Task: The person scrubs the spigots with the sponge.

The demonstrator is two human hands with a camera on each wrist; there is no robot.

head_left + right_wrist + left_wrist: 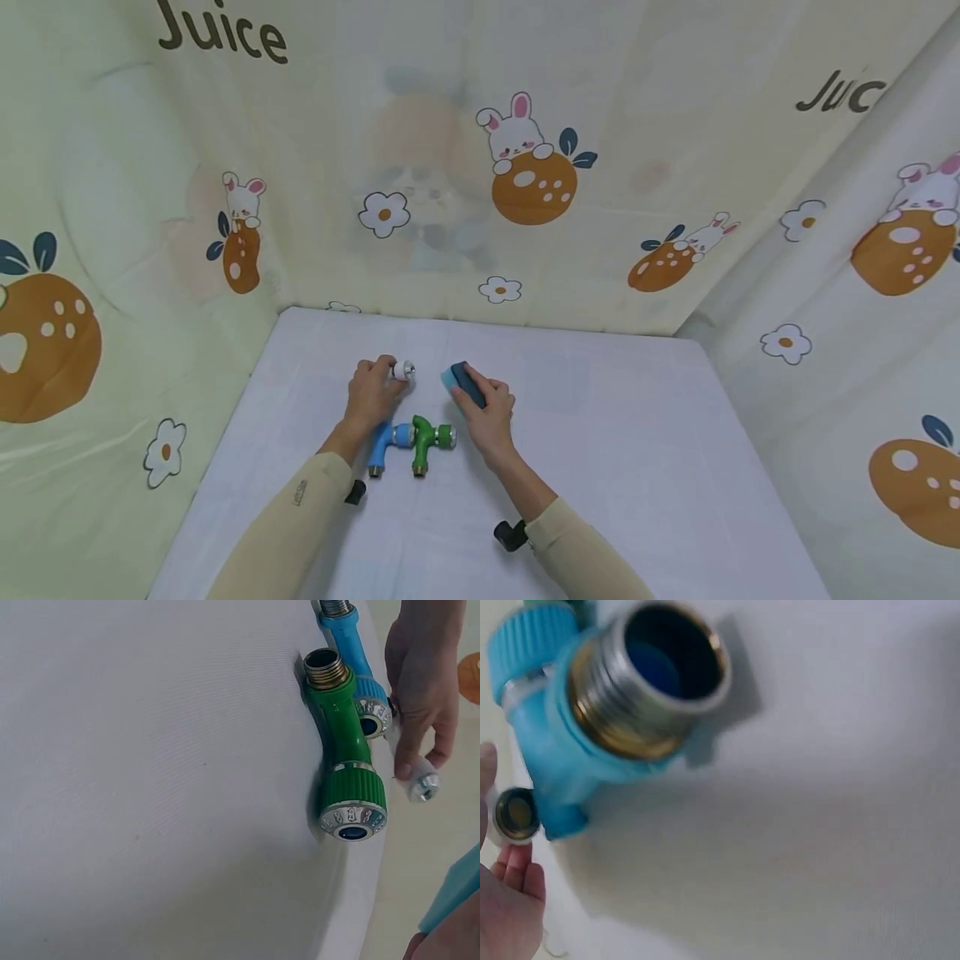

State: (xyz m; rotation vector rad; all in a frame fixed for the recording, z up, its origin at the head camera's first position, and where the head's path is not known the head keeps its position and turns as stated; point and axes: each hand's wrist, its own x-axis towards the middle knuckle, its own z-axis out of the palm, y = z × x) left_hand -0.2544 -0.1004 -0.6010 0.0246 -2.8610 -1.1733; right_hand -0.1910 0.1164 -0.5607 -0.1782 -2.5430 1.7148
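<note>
My left hand (369, 393) grips a white tap (402, 371) whose chrome end points right. The tap's round threaded opening shows beside the fingers in the left wrist view. In my right hand (489, 421) is a two-tone sponge (469, 384), dark blue with a light blue layer, pinched between thumb and fingers. Below the hands a blue tap (381, 446) and a green tap (422, 446) lie side by side on the table, threaded ends toward me. Large in the left wrist view is the blue tap's metal thread (634, 690). Only the sponge's light blue edge (455, 889) shows in the right wrist view.
The white-covered table (637, 467) reaches back to a hanging curtain (420, 275) printed with rabbits, oranges and flowers, which also closes off both sides. Black wrist-camera parts (511, 535) stick out near the sleeves.
</note>
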